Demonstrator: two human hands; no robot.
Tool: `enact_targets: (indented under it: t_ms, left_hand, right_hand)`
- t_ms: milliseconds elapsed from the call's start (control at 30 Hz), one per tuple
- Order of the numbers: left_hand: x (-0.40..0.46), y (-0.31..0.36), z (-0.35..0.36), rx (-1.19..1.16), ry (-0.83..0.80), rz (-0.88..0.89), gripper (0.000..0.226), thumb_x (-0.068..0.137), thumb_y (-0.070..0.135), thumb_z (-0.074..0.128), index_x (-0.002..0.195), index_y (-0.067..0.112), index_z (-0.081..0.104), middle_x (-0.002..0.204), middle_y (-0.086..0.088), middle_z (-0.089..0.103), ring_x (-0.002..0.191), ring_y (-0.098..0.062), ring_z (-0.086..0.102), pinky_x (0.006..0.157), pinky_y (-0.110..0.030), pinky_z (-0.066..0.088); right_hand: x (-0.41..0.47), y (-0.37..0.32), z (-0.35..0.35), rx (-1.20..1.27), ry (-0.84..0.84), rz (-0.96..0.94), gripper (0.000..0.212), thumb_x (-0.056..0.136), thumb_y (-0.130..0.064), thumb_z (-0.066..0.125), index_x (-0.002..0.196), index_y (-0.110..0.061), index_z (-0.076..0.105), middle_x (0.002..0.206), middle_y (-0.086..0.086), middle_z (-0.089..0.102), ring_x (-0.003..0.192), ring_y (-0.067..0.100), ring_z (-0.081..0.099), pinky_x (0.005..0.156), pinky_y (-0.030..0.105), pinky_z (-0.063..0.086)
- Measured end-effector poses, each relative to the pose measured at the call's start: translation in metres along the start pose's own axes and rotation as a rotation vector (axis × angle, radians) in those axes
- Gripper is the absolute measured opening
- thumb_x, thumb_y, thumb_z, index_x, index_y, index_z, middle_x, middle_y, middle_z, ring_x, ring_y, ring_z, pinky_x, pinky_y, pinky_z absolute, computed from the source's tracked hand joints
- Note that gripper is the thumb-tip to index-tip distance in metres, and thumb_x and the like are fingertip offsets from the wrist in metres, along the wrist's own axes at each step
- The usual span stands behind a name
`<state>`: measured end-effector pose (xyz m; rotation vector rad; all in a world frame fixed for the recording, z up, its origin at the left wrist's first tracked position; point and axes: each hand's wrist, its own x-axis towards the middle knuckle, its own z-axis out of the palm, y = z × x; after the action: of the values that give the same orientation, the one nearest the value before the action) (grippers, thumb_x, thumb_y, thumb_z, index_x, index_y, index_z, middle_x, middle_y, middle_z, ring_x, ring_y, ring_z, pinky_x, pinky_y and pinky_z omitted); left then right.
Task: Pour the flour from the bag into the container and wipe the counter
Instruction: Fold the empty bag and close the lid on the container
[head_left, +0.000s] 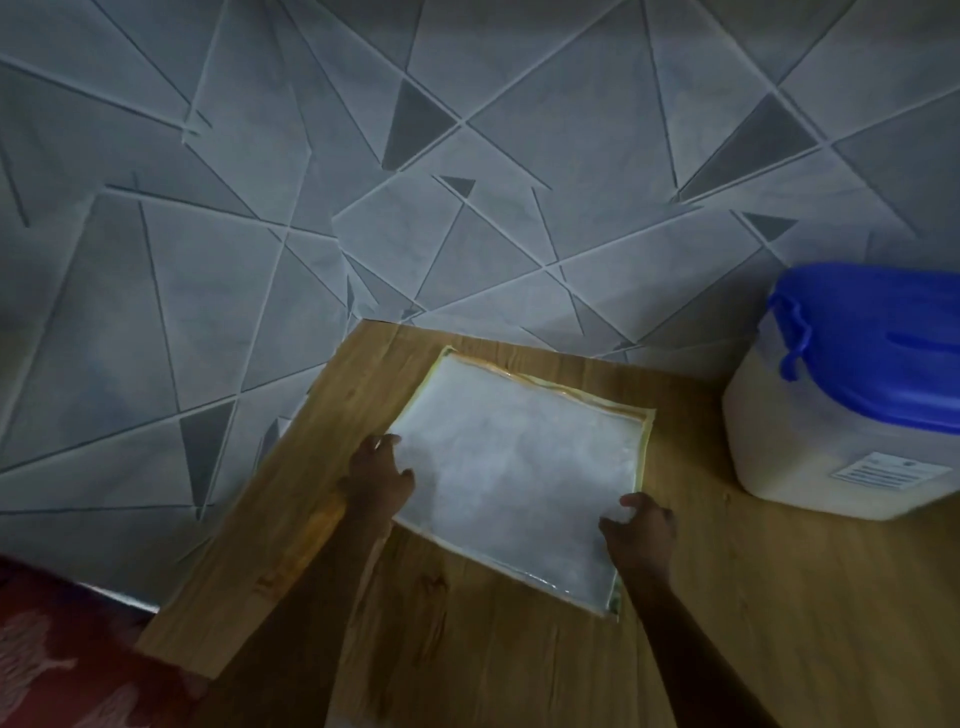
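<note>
Currently the flour bag (519, 467) lies flat on the wooden counter (727, 623), white contents spread thin inside its clear skin. Left hand (382, 475) sits at the bag's left edge, fingers curled over it; right hand (639, 525) curls on the near right edge. Whether either truly pinches the plastic I cannot tell; light is dim. A hand on each side would suit lifting a floppy bag without it sagging. Container (841, 415), white tub with blue lid (883, 343), stands well apart at right, lid on. Judgement: pouring not begun; the lid must come off first. Patterned grey floor (260, 208) below.
</note>
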<state>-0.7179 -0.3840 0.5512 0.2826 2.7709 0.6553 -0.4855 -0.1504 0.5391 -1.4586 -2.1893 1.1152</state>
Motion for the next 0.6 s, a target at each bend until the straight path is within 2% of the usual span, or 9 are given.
enact_targets:
  t_ms: [67,167,233,300,367,467,533,600]
  left_hand:
    - [0.007,-0.011,0.003,0.117,-0.017,0.042,0.059,0.083,0.032,0.064,0.138,0.040,0.042,0.147,0.003,0.041,0.132,-0.029,0.045,0.106,-0.059,0.040]
    - [0.030,-0.026,0.015,0.091,-0.024,-0.011,0.059,0.084,0.037,0.061,0.139,0.037,0.042,0.143,-0.003,0.046,0.130,-0.033,0.046,0.108,-0.061,0.037]
    - [0.041,-0.030,0.016,0.065,0.010,-0.070,0.056,0.083,0.038,0.062,0.135,0.029,0.046,0.133,-0.008,0.052,0.124,-0.036,0.051,0.103,-0.062,0.040]
    - [0.049,-0.026,0.009,-0.025,0.043,-0.115,0.048,0.081,0.037,0.062,0.123,0.017,0.052,0.120,-0.012,0.059,0.116,-0.038,0.057,0.099,-0.061,0.044]
    - [0.052,-0.015,-0.001,-0.057,0.058,-0.156,0.043,0.085,0.034,0.068,0.118,0.009,0.056,0.116,-0.014,0.062,0.114,-0.037,0.059,0.100,-0.056,0.045]
    - [0.047,0.005,-0.017,-0.067,0.088,-0.071,0.036,0.087,0.030,0.071,0.113,0.005,0.065,0.109,-0.013,0.069,0.105,-0.033,0.065,0.087,-0.041,0.051]
    - [0.037,0.023,-0.027,-0.086,0.142,0.018,0.025,0.088,0.027,0.069,0.105,0.008,0.069,0.098,-0.011,0.072,0.096,-0.032,0.068,0.080,-0.037,0.053]
    - [0.019,0.046,-0.035,-0.080,0.199,0.087,0.021,0.090,0.026,0.067,0.102,0.009,0.070,0.095,-0.010,0.072,0.093,-0.030,0.068,0.076,-0.034,0.051]
  right_hand:
    - [0.001,0.002,0.001,-0.008,0.007,-0.052,0.025,0.088,-0.011,0.070,0.112,-0.007,0.062,0.116,0.014,0.060,0.122,0.035,0.045,0.099,0.043,0.044]
    - [0.013,0.007,0.007,-0.064,-0.011,-0.055,0.033,0.086,-0.014,0.075,0.115,-0.008,0.062,0.117,0.013,0.061,0.119,0.034,0.049,0.095,0.042,0.047]
    - [0.017,0.011,0.008,-0.076,-0.033,-0.032,0.041,0.083,-0.016,0.079,0.119,-0.010,0.061,0.122,0.013,0.059,0.118,0.031,0.052,0.088,0.034,0.048]
    - [0.022,0.016,0.012,-0.065,-0.044,-0.026,0.045,0.081,-0.017,0.080,0.121,-0.013,0.060,0.126,0.013,0.057,0.113,0.029,0.055,0.082,0.028,0.046]
    - [0.024,0.016,0.014,-0.045,-0.045,-0.027,0.044,0.082,-0.015,0.079,0.121,-0.013,0.059,0.126,0.012,0.056,0.113,0.028,0.055,0.082,0.030,0.047]
    - [0.026,0.011,0.014,-0.020,-0.026,-0.047,0.037,0.085,-0.013,0.077,0.118,-0.010,0.062,0.122,0.009,0.061,0.105,0.021,0.056,0.085,0.030,0.049]
    - [0.026,0.009,0.011,-0.001,-0.015,-0.079,0.032,0.085,-0.011,0.077,0.115,-0.008,0.065,0.116,0.006,0.064,0.097,0.013,0.053,0.081,0.021,0.045]
    - [0.027,0.012,0.010,0.062,-0.013,-0.099,0.029,0.086,-0.009,0.077,0.113,-0.008,0.066,0.113,0.005,0.065,0.094,0.012,0.053,0.077,0.014,0.044]
